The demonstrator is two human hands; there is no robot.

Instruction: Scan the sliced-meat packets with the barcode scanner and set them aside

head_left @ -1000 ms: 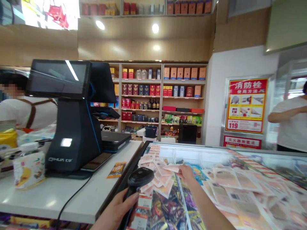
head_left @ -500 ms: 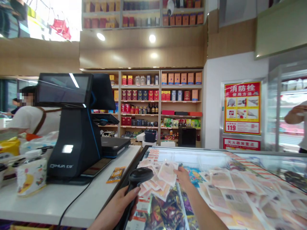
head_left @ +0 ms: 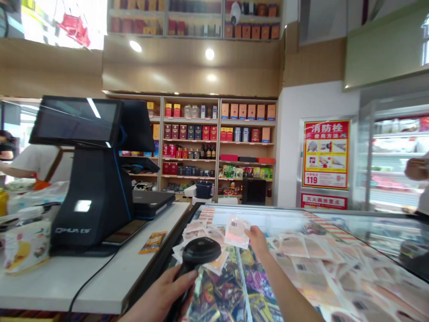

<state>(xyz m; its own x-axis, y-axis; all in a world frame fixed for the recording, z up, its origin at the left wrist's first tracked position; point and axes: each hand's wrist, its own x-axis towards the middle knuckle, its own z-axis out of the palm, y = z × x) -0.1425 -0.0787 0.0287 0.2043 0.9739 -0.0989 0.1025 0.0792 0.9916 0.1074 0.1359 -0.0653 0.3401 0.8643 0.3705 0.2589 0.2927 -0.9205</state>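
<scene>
My left hand [head_left: 172, 286] is wrapped round the handle of a black barcode scanner [head_left: 201, 250], its head pointing forward over the glass top. Between the fingers of my right hand [head_left: 258, 241] is a flat clear packet [head_left: 237, 231] with pinkish contents and a small printed label. It is held up to the right of the scanner head, apart from it. Behind and beneath the scanner lies a loose pile of similar packets [head_left: 196, 229]. A larger spread of such packets [head_left: 308, 264] covers the glass to the right of my right forearm.
Colourful wrapped goods [head_left: 221, 290] show below the packets. On the white counter [head_left: 83, 286] to the left stand a black point-of-sale terminal [head_left: 90, 197], a phone [head_left: 125, 232], a small orange packet [head_left: 153, 242] and a cable. People are partly visible at both sides.
My right hand has lifted the packet off the pile and it now shows upright and separate. The scanner has shifted slightly right and nearer to me. The view has turned a little right.
</scene>
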